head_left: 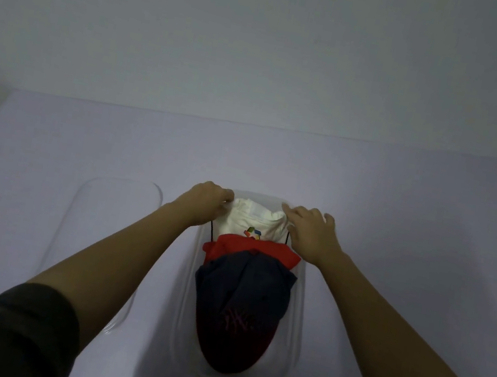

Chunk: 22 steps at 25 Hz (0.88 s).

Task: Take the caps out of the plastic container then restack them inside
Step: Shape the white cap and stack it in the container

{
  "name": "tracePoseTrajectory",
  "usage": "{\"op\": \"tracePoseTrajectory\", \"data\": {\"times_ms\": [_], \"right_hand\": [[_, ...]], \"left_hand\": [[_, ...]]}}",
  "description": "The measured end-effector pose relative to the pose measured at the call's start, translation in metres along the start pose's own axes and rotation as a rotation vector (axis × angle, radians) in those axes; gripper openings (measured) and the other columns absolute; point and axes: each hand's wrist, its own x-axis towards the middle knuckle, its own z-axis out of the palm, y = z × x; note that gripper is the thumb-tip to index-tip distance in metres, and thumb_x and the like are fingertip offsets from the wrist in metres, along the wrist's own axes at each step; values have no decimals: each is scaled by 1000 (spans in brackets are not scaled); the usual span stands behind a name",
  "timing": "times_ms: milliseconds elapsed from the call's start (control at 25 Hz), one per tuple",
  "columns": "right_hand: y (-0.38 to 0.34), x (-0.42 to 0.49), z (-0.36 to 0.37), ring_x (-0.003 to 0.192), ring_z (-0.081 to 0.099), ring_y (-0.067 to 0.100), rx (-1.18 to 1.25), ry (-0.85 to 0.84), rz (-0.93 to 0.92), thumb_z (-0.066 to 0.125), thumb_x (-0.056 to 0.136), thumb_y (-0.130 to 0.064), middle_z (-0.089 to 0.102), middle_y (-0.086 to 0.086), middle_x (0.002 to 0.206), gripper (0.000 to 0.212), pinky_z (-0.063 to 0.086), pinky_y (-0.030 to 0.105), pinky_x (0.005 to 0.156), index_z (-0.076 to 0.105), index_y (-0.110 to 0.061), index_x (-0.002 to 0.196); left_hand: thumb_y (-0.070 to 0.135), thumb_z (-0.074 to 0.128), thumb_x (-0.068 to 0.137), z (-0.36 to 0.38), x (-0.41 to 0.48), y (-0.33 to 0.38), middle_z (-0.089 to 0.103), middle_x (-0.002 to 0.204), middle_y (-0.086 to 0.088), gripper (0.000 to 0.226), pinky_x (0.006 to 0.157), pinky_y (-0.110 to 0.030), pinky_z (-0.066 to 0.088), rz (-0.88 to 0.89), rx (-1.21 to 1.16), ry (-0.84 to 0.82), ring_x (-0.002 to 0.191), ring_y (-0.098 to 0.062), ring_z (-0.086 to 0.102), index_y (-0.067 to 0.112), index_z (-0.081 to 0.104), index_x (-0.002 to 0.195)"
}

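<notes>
We see three caps lying in a row inside the clear plastic container (298,330): a white cap with a coloured emblem (254,222) at the far end, a red cap (250,248) overlapping it in the middle, and a navy cap with a red brim (235,312) nearest us. The left hand (204,204) has its fingers curled and pinching the white cap's far left edge. The right hand (312,233) lies on the cap's right side with fingers spread; whether they grip the cloth we cannot tell. Beside the container on the left lies its clear lid (107,230), on the pale table (83,139). No cap lies outside. We cannot tell whether we are just starting to take caps out or settling the last one back in; both fit.
</notes>
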Motion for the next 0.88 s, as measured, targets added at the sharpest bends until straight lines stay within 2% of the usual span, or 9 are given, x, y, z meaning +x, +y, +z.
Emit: {"op": "tracePoseTrajectory", "data": {"times_ms": [80, 200, 320, 440, 520, 680, 720, 840, 880], "right_hand": [[3, -3, 0, 124, 45, 27, 156, -45, 6, 38, 95, -18, 54, 1, 133, 50, 20, 52, 109, 28, -24, 143], [2, -11, -6, 127, 44, 23, 299, 64, 24, 32, 96, -42, 57, -4, 129, 40, 24, 54, 108, 50, -24, 127], [-10, -30, -12, 95, 57, 18, 252, 347, 2, 33, 82, -63, 65, -5, 98, 53, 42, 41, 85, 65, -24, 98], [-20, -43, -21, 94, 55, 20, 129, -21, 83, 28, 81, -73, 63, -3, 88, 64, 38, 40, 86, 65, -22, 89], [-20, -40, -19, 103, 53, 24, 104, -204, 124, 34, 86, -67, 63, 0, 91, 55, 35, 43, 94, 64, -22, 95], [-17, -34, -17, 114, 49, 19, 437, -148, 62, 51, 81, -55, 62, -8, 110, 38, 26, 57, 105, 57, -36, 113], [-17, -34, -16, 110, 52, 15, 519, -126, -10, 54, 83, -48, 63, -8, 109, 32, 31, 52, 104, 57, -36, 113], [-20, -38, -19, 93, 55, -4, 725, -107, -111, 60, 90, -24, 63, -8, 104, 23, 42, 15, 85, 60, -26, 112], [-21, -38, -18, 91, 56, -2, 745, -79, -90, 61, 89, -22, 63, -7, 103, 25, 42, 14, 81, 59, -24, 113]], "left_hand": [[16, 43, 91, -3, -2, 1, 56, 88, -12, 19, 72, -30, 35, 24, -15, -20, 86, -27, 51, 2, 57, 92], [36, 32, 95, -3, -9, 2, 64, 116, -6, 42, 93, -42, 34, -2, -111, -45, 110, -28, 55, 28, 42, 135], [62, 25, 92, 0, -11, 7, 53, 138, 5, 49, 99, -55, 27, 2, -98, -89, 124, -24, 49, 45, 32, 137], [65, 32, 89, 3, -5, 9, 54, 136, 5, 50, 100, -55, 34, -3, -171, -58, 123, -24, 50, 41, 42, 132], [65, 34, 89, 4, -2, 8, 56, 134, 3, 51, 100, -55, 36, -32, -174, -75, 122, -26, 50, 40, 43, 132], [61, 34, 91, -2, 3, 20, 56, 133, 0, 51, 100, -53, 33, -125, -72, -109, 122, -28, 49, 36, 42, 135], [59, 34, 92, -2, 4, 23, 57, 131, -1, 50, 100, -53, 34, -121, -63, -122, 121, -28, 50, 34, 44, 134], [55, 30, 95, -1, 6, 19, 62, 120, -5, 48, 99, -44, 39, -19, -171, -234, 114, -28, 54, 23, 58, 116], [54, 29, 96, -2, 5, 17, 63, 111, -5, 48, 95, -37, 40, -6, -236, -267, 110, -28, 56, 19, 60, 104]]}}
